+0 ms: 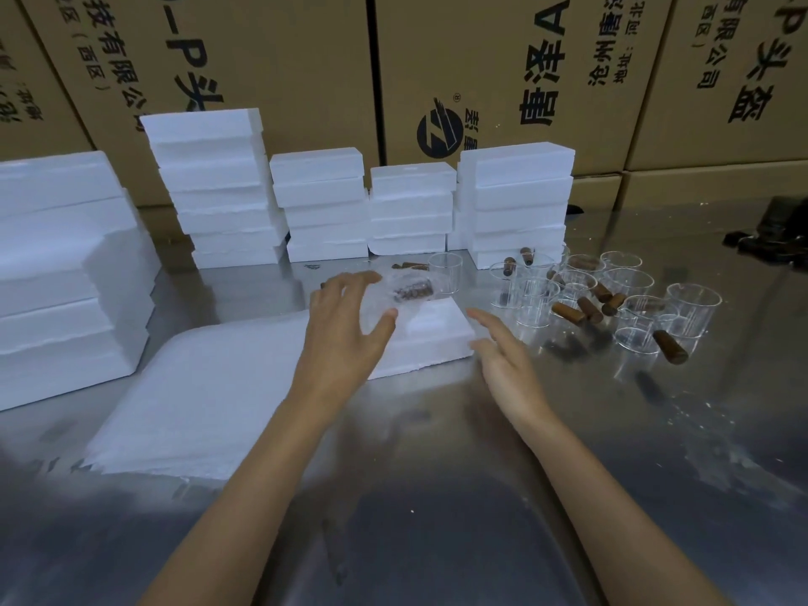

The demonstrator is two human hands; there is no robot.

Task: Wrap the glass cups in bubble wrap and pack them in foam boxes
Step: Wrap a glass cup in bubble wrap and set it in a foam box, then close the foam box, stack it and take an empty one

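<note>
**Wrapped cup at the foam box**

My left hand (350,317) holds the bubble-wrapped cup (404,295), fingers curled round it, over the foam box (430,338) mid-desk. Right hand (498,347) hovers beside the box, fingers straight, holding nothing. Risk: loose wrap slipping, so the cup could drop. Bare cups (612,295) stand toward the desk's right edge.
</note>
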